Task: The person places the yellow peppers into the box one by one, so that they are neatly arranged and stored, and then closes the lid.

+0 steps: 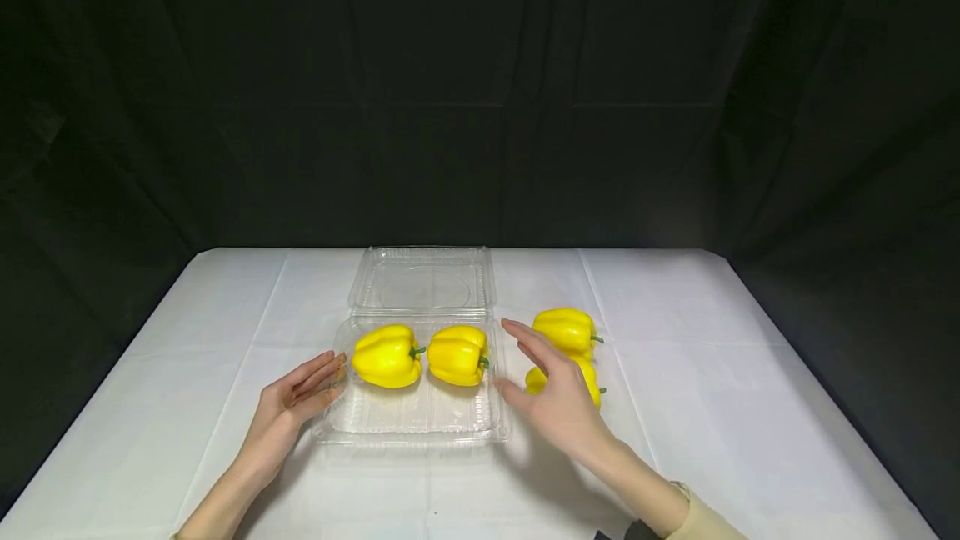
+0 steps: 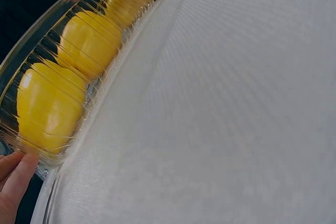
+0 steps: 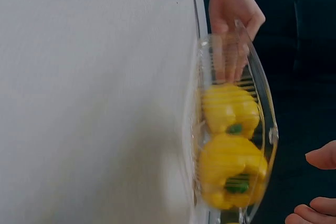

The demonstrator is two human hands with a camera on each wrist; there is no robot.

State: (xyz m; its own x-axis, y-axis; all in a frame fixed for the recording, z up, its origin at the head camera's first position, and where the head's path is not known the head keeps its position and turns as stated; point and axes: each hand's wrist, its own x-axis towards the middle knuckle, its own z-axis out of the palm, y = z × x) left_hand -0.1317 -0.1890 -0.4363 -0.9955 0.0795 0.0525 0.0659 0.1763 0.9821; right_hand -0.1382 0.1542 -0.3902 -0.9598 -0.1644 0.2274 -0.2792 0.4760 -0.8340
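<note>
On the white cloth (image 1: 720,407), a thin, clear box (image 1: 412,441) lies with its lid (image 1: 422,283) folded back, two peppers (image 1: 386,357) (image 1: 457,355) side by side across its floor. Only the head view takes in the lid and both loose peppers (image 1: 564,328) (image 1: 589,377), which sit together beyond the right hand (image 1: 558,407). That hand is ungripped, thumb and fingers parted near the box's right wall; the right wrist view shows a gap between thumb and plastic. The left hand (image 1: 281,411) grasps nothing, its extended fingertips against the left wall; the right wrist view reveals them through the plastic, and faces the green stems. From the left wrist, the ribbed wall streaks the glossy, lobed peppers behind it. Cloth, lightly creased, spreads widely to either side, while the lid reaches close to the table's far edge, before a dark curtain (image 1: 465,123).
</note>
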